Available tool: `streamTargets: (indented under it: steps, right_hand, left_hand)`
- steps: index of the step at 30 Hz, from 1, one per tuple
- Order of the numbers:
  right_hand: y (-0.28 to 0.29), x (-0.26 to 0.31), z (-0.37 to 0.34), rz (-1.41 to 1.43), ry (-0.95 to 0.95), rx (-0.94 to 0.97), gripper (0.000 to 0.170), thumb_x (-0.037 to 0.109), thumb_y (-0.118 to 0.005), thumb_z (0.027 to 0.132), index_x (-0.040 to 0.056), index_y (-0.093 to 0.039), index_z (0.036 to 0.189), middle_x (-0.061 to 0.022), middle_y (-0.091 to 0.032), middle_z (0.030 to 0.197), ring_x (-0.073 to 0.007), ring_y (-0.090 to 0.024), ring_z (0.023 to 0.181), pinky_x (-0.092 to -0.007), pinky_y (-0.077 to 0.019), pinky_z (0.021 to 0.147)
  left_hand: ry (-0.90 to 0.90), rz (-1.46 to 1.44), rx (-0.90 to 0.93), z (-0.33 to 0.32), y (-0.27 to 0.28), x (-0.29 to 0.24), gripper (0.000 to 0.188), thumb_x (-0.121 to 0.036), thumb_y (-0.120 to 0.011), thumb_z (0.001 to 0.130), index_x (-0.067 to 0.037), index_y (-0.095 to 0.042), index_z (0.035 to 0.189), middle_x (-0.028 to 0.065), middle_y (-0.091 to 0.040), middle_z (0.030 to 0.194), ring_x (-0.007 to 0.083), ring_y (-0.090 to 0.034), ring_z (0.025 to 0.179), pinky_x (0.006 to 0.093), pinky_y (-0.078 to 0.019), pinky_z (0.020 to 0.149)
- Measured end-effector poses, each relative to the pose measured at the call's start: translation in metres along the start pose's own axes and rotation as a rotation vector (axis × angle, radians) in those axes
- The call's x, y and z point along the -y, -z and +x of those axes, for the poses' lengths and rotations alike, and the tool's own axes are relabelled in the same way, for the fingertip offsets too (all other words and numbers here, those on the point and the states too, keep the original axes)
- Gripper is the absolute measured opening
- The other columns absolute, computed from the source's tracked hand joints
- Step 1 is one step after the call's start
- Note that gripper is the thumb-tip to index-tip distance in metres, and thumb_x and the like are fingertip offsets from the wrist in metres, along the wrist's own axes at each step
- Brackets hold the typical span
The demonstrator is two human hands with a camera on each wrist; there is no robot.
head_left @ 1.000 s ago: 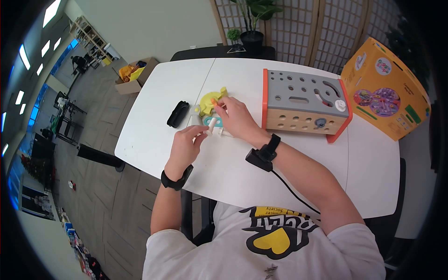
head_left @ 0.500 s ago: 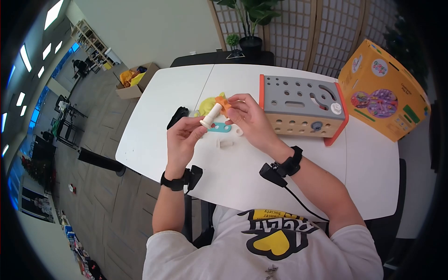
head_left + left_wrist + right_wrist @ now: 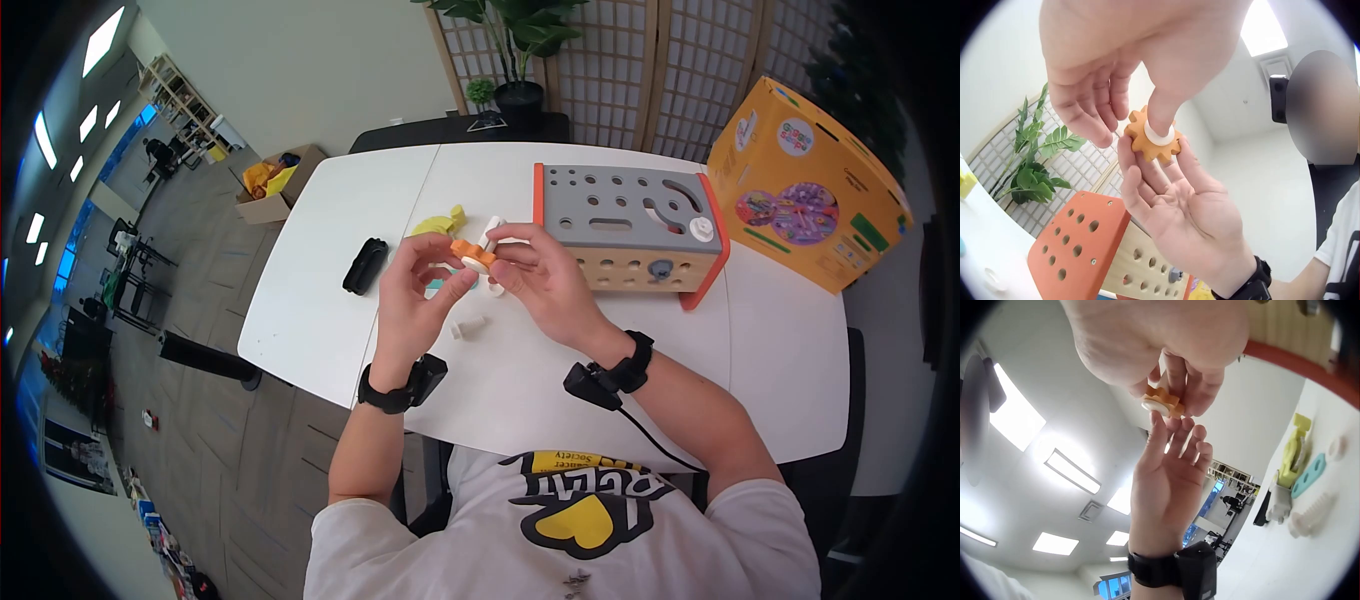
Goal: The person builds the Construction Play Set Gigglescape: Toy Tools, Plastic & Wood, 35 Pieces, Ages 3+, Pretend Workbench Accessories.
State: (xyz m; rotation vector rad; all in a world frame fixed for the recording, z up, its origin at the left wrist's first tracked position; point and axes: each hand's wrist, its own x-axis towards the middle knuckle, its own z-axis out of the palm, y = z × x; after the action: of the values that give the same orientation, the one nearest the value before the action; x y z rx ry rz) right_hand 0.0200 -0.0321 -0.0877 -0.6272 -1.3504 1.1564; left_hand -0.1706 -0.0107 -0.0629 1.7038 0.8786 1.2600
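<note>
Above the table, an orange toy gear (image 3: pixel 463 249) sits on a white toy bolt (image 3: pixel 494 228), against the bolt's round head. My left hand (image 3: pixel 412 290) presses its thumb onto that head, with its index finger close against the gear's edge. On the other side, my right hand (image 3: pixel 550 290) holds the gear by its rim, fingers beside the bolt's shaft. Below both hands lie a white screw (image 3: pixel 468 327), a teal strip with holes (image 3: pixel 1309 476) and a small white ring (image 3: pixel 1336 449). A yellow toy piece (image 3: pixel 440 222) lies just beyond the left hand.
A toy workbench (image 3: pixel 625 206) with a grey top and red-orange ends stands to the right. Behind it leans a yellow carton (image 3: pixel 810 190). An open black case (image 3: pixel 365 266) lies on the left of the white table (image 3: pixel 300 320); a potted plant (image 3: pixel 518 98) stands beyond.
The right hand lifted the orange gear from beside the yellow piece while the left held the bolt. Bolt and gear came together, and the left thumb moved onto the bolt's head.
</note>
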Motion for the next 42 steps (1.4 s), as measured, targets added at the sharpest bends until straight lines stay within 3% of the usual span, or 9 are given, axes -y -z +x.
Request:
streamTargets:
  steps: [4,11,23,26,29,32,35,38,42]
  right_hand:
    - [0.01,0.003,-0.018,-0.218,0.069,-0.008,0.03,0.017,-0.065,0.103,0.0018,-0.061,0.128,-0.0111,-0.072,0.118,-0.0214,-0.069,0.112,-0.0342,-0.0564,0.094]
    - [0.047,0.021,-0.06,-0.741,0.129,0.067,0.033,0.008,-0.067,0.097,0.0029,-0.061,0.129,-0.0175,-0.073,0.108,-0.0322,-0.073,0.094,-0.0363,-0.0577,0.08]
    - [0.082,0.027,-0.096,-0.835,0.0,-0.11,0.029,0.002,-0.063,0.097,0.0004,-0.059,0.126,-0.0214,-0.073,0.102,-0.0377,-0.072,0.087,-0.0387,-0.0566,0.074]
    - [0.084,0.028,-0.094,-0.822,-0.017,-0.121,0.03,0.002,-0.063,0.097,0.0,-0.058,0.126,-0.0219,-0.073,0.1,-0.0384,-0.072,0.086,-0.0385,-0.0562,0.073]
    - [0.084,0.031,-0.092,-0.818,-0.011,-0.112,0.03,0.001,-0.063,0.097,-0.0002,-0.058,0.127,-0.0221,-0.073,0.099,-0.0398,-0.072,0.086,-0.0389,-0.0561,0.074]
    - [0.084,0.035,-0.089,-0.843,-0.006,-0.106,0.032,0.0,-0.062,0.097,0.0,-0.057,0.128,-0.0226,-0.073,0.1,-0.0417,-0.071,0.087,-0.0404,-0.0561,0.074]
    - [0.084,0.04,-0.085,-0.869,-0.006,-0.091,0.032,-0.003,-0.061,0.096,0.0002,-0.056,0.127,-0.0236,-0.072,0.101,-0.0435,-0.07,0.088,-0.0424,-0.0557,0.075]
    - [0.084,0.043,-0.08,-0.886,-0.023,-0.068,0.03,-0.004,-0.061,0.095,0.0005,-0.056,0.124,-0.0244,-0.072,0.102,-0.0448,-0.069,0.089,-0.0442,-0.0551,0.075]
    - [0.086,0.043,-0.075,-0.878,-0.044,-0.06,0.029,-0.005,-0.061,0.094,0.0013,-0.055,0.121,-0.0239,-0.072,0.101,-0.0459,-0.069,0.09,-0.0454,-0.0544,0.075]
  left_hand:
    - [-0.176,0.198,0.151,-0.002,-0.006,-0.002,0.032,-0.002,-0.078,0.089,0.0,-0.066,0.118,0.0106,-0.066,0.12,0.0184,-0.065,0.106,0.0301,-0.0552,0.086]
    - [-0.188,0.383,0.3,-0.011,-0.042,0.004,0.031,-0.01,-0.086,0.081,-0.002,-0.071,0.107,0.0078,-0.075,0.1,0.0185,-0.07,0.088,0.0303,-0.0555,0.079]
    - [-0.231,0.471,0.431,0.004,-0.099,0.012,0.03,-0.015,-0.088,0.079,-0.003,-0.071,0.101,0.0081,-0.073,0.085,0.0213,-0.067,0.073,0.0316,-0.0552,0.068]
    - [-0.265,0.488,0.419,0.006,-0.102,0.014,0.033,-0.015,-0.088,0.079,-0.003,-0.07,0.103,0.0084,-0.07,0.088,0.0213,-0.066,0.072,0.0312,-0.055,0.067]
    - [-0.376,0.472,0.4,0.009,-0.099,0.025,0.042,-0.016,-0.089,0.078,-0.005,-0.067,0.112,0.0098,-0.067,0.106,0.0212,-0.065,0.072,0.0296,-0.0537,0.062]
    - [-0.409,0.577,0.372,0.012,-0.097,0.012,0.057,-0.018,-0.091,0.074,-0.008,-0.062,0.122,0.0108,-0.061,0.124,0.0244,-0.066,0.092,0.0338,-0.0542,0.077]
    - [-0.617,0.679,0.362,0.023,-0.096,-0.001,0.07,-0.021,-0.092,0.072,-0.008,-0.058,0.132,0.0104,-0.057,0.134,0.0287,-0.059,0.116,0.0413,-0.0462,0.099]
    - [-0.609,0.634,0.397,0.034,-0.101,-0.001,0.079,-0.025,-0.092,0.07,-0.007,-0.055,0.138,0.0102,-0.057,0.138,0.0306,-0.049,0.131,0.0459,-0.0339,0.111]
    - [-0.604,0.694,0.522,0.045,-0.104,0.005,0.084,-0.029,-0.093,0.069,-0.007,-0.055,0.141,0.0106,-0.055,0.142,0.0313,-0.051,0.13,0.0446,-0.0357,0.11]
